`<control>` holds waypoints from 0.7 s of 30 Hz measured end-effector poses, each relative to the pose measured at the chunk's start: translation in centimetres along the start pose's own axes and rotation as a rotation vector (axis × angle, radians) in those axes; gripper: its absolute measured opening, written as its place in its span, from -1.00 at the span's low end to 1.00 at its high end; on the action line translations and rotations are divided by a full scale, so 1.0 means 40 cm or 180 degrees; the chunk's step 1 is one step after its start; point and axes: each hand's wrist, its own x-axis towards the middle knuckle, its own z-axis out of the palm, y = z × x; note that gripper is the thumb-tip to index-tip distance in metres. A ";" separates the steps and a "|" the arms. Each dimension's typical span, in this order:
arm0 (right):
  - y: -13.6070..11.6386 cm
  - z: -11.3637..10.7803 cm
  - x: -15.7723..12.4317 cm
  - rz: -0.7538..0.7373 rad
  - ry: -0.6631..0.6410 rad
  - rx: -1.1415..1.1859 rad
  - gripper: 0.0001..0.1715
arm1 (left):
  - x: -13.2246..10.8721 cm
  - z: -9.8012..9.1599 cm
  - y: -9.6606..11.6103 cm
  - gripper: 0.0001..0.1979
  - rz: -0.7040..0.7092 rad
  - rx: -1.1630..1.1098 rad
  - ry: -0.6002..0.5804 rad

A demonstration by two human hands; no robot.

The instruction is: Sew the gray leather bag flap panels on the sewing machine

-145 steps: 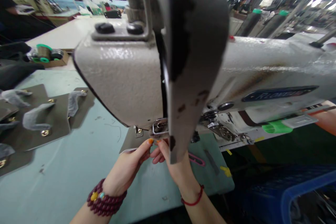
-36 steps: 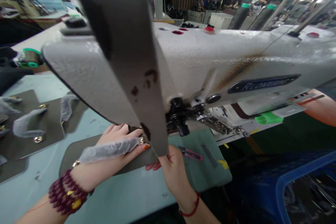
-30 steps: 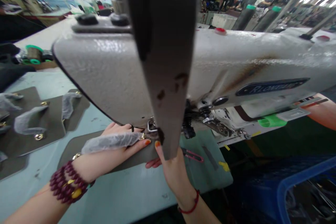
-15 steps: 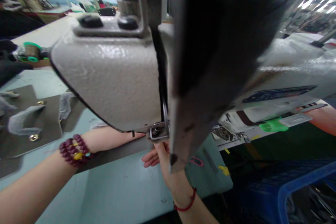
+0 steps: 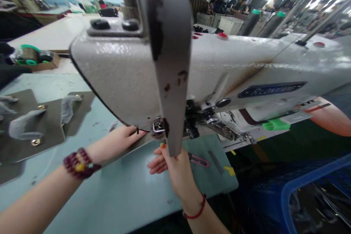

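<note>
At far left, finished-looking dark leather panels with brass studs and plastic-wrapped tabs lie stacked on the pale green table; a box of thread spools sits beyond them. Moving right, the left hand, wrist ringed by dark red beads, lies flat with fingers together, pressing a dark leather piece against the table, its fingertips reaching under the sewing machine head. The right hand, nearer, curls upward, fingertips pinched close together at the edge of the piece just below the presser foot. The piece looks to be mid-seam or just positioned; how much is stitched cannot be judged. The needle and most of the piece are hidden by the machine and a grey guard. Pink thread snips lie to the right, then a blue crate.
</note>
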 end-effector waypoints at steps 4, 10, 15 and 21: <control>0.026 -0.021 -0.034 0.0154 0.0025 -0.0017 -0.25 | -0.186 0.078 0.056 -0.74 -0.0408 -0.0425 0.0731; 0.043 -0.013 -0.062 -0.0015 -0.0198 -0.0212 -0.33 | -0.169 0.217 0.131 -0.61 -0.1889 -0.4441 0.0243; 0.055 -0.030 -0.081 0.0031 -0.0042 -0.0286 -0.30 | -0.048 0.230 0.113 -0.61 -0.2298 -0.5039 0.0692; 0.073 -0.032 -0.083 0.0138 -0.0039 -0.0328 -0.24 | -0.056 0.218 0.097 -0.54 -0.2324 -0.4325 0.0468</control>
